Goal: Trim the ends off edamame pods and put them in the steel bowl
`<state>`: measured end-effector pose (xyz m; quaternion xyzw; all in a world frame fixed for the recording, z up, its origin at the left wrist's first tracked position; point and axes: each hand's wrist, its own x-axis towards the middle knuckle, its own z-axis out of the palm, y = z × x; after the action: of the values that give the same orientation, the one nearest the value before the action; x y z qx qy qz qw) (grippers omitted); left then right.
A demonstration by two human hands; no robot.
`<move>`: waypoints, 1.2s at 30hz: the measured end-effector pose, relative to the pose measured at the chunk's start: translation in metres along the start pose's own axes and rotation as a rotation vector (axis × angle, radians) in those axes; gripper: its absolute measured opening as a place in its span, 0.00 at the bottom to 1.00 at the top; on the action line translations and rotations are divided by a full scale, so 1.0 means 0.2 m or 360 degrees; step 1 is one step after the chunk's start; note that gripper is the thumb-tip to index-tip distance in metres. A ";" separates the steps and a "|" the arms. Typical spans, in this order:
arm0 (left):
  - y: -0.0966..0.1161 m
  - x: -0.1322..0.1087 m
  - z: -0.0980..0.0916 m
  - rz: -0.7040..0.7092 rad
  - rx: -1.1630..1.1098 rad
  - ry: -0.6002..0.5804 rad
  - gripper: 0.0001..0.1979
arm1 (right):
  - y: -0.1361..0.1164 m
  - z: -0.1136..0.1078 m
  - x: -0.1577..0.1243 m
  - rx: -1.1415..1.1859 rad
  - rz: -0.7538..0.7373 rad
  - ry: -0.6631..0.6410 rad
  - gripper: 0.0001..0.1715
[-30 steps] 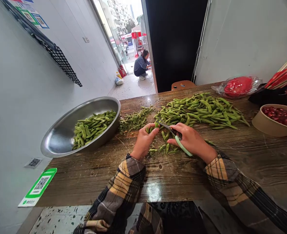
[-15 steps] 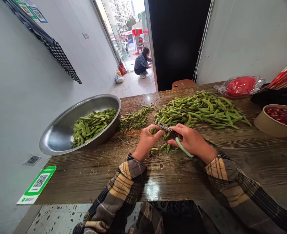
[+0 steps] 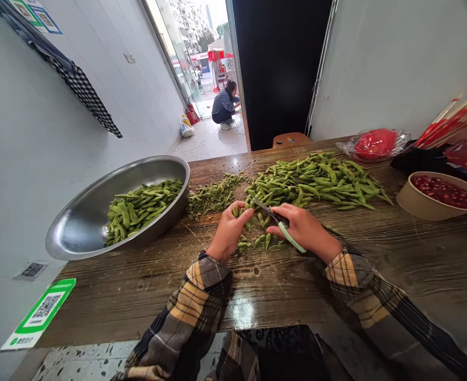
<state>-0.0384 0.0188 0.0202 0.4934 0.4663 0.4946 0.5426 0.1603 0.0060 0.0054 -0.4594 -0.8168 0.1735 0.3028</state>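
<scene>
My left hand is closed around green edamame pods, their ends poking out between thumb and fingers. In my right hand is a pair of scissors with pale green handles. Its blades point left, with their tips beside the pods at my left fingertips. Beneath and between my hands, several loose pods lie on the wooden table. A large heap of pods spreads just beyond my right hand. Small green trimmings are piled beyond my left hand.
On the left, a wide metal basin holds more pods. A paper bowl of dark red pieces stands at right, near a plastic-wrapped red bundle and sticks. A person squats by the doorway.
The view has turned slightly to the right, so everything sits further left. The scissor blades, spread apart before, now look closer together at the pods. Both hands keep their holds.
</scene>
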 end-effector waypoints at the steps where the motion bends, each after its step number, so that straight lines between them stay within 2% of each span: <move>1: 0.00 0.00 -0.01 -0.0050 -0.0122 0.0050 0.12 | 0.00 0.00 0.00 0.0029 0.0016 0.0043 0.24; 4: 0.00 0.01 -0.02 -0.0124 -0.0407 0.0114 0.16 | 0.01 -0.01 0.00 0.0074 0.0028 0.0109 0.28; 7: 0.01 0.01 -0.01 -0.0163 -0.0529 0.0135 0.16 | 0.00 -0.01 -0.01 0.0083 0.0013 0.0082 0.28; 10: 0.01 0.01 -0.01 -0.0171 -0.0572 0.0142 0.17 | -0.01 0.00 -0.01 0.0076 0.0006 0.0052 0.29; 16: 0.00 -0.01 0.03 -0.0185 -0.0553 0.0036 0.18 | -0.02 0.01 -0.01 0.0078 -0.0040 0.0054 0.29; 22: -0.01 -0.02 0.05 -0.0256 -0.0620 -0.0066 0.17 | 0.00 0.03 -0.01 0.0111 -0.0091 0.0118 0.24; 27: -0.02 0.00 0.03 -0.0261 -0.0623 -0.0017 0.16 | 0.02 0.02 -0.01 0.0051 -0.0093 0.0071 0.24; 30: -0.04 0.02 0.02 -0.0228 -0.0656 0.0060 0.17 | 0.02 -0.01 0.00 0.0020 -0.0011 0.0172 0.24; 33: -0.05 0.02 0.01 -0.0176 -0.0483 0.0060 0.17 | 0.01 -0.04 0.00 0.0018 0.0076 0.0329 0.25; 36: -0.02 0.02 -0.01 -0.0085 0.0051 -0.0095 0.15 | 0.02 -0.05 0.01 0.0010 0.0071 0.0360 0.26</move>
<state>-0.0394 0.0228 0.0155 0.5038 0.4708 0.4575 0.5614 0.1688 0.0097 0.0104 -0.4931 -0.7665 0.1297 0.3906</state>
